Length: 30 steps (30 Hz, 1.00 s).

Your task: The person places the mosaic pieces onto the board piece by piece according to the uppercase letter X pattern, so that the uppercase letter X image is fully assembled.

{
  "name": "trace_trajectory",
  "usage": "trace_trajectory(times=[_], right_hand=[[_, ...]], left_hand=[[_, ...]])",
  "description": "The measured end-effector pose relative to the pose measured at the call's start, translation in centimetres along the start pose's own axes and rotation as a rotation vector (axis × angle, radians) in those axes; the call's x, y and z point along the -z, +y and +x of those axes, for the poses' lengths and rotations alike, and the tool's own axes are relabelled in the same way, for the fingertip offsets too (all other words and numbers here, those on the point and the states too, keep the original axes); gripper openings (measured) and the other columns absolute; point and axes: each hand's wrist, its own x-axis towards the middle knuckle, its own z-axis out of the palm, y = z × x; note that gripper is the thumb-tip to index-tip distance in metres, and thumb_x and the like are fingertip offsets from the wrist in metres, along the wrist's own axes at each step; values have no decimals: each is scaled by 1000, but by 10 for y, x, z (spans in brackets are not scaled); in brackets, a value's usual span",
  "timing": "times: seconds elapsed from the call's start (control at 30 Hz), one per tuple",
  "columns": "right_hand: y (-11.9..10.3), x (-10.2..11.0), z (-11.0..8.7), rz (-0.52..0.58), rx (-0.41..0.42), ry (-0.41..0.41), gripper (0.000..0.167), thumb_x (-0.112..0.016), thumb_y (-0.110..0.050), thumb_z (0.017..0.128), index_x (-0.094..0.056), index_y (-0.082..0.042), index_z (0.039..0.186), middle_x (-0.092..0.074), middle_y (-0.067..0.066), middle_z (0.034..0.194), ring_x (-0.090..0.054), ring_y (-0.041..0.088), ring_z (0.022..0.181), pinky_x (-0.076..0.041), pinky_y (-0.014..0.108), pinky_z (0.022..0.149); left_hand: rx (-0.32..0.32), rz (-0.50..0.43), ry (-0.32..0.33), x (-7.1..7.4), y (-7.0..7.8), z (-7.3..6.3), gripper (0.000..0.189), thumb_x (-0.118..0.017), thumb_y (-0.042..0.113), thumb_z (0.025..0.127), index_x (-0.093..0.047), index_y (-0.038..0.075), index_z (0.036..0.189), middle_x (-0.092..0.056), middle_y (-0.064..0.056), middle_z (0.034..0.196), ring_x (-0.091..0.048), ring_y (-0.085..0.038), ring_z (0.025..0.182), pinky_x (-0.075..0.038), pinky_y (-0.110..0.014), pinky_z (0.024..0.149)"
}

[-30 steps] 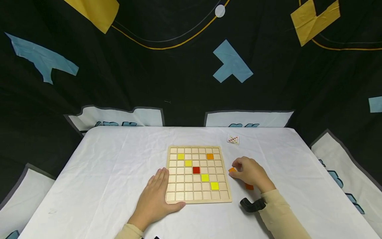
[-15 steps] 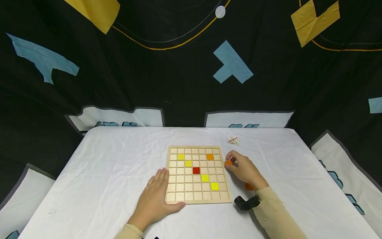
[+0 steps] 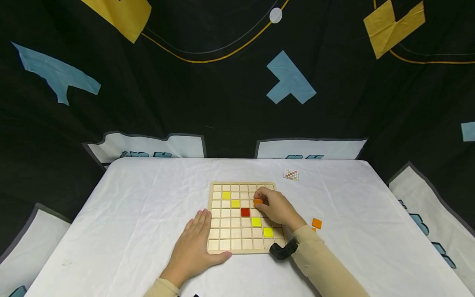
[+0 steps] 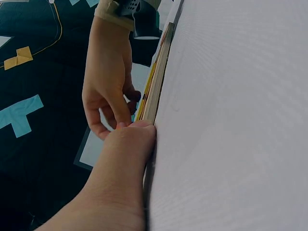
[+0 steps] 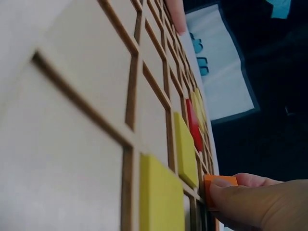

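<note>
A wooden grid board point(image 3: 224, 223) lies on the white cloth in the head view. Along its left edge rests my left hand point(image 3: 194, 243), fingers straight and thumb at the front edge. My right hand point(image 3: 277, 209) is over the right part of the board, pinching an orange square tile point(image 3: 257, 203) between thumb and fingers. The right wrist view has this orange tile point(image 5: 228, 180) tipped up at the grid, beyond the yellow tiles point(image 5: 161, 197). A red tile point(image 3: 245, 212) and several yellow tiles point(image 3: 256, 222) sit in the cells on a diagonal. The right hand hides some cells.
Two loose orange tiles point(image 3: 316, 223) lie on the cloth right of the board, one partly hidden by the right arm. A small card with a coloured grid pattern point(image 3: 291, 174) lies behind the board at the right. A dark curtain point(image 3: 230, 103) hangs behind the table.
My right hand has moved left from beside the board to over it, carrying the orange tile. It now covers the orange tile seen earlier in a cell. The left hand has stayed put.
</note>
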Motion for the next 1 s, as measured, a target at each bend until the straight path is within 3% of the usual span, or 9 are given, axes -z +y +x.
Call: trace_trajectory(times=[0.23,0.53,0.77,1.0], right_hand=[[-7,-4,6,-16,18,-17,14,-71,-15,92,-64,-23,102,-64,-5,94,-55,14,85,-49,34,83],[-8,-4,2,-106,47,12,17,-72,-19,91,-75,-19,108,-59,-4,106,-57,15,94,-51,35,89],[-3,4,-10,-122,65,-25,22,-69,-17,93,-76,-18,114,-58,-3,109,-56,13,92,-50,32,84],[13,23,-31,-110,16,-17,29,-71,-18,92,-68,-18,121,-60,-6,96,-53,13,83,-45,31,76]], left_hand=[[-6,5,2,1,0,0,124,-62,82,71,-28,-4,154,-26,-18,162,-22,-32,153,-24,-47,125],[-6,5,-6,1,0,1,124,-61,83,72,-27,-3,154,-26,-17,163,-22,-31,153,-24,-47,125],[-2,0,-5,0,1,0,124,-62,82,71,-28,-3,154,-26,-17,163,-22,-31,153,-24,-47,125],[-1,2,-2,0,-1,0,124,-60,83,71,-27,-3,154,-26,-17,163,-22,-31,153,-24,-47,125]])
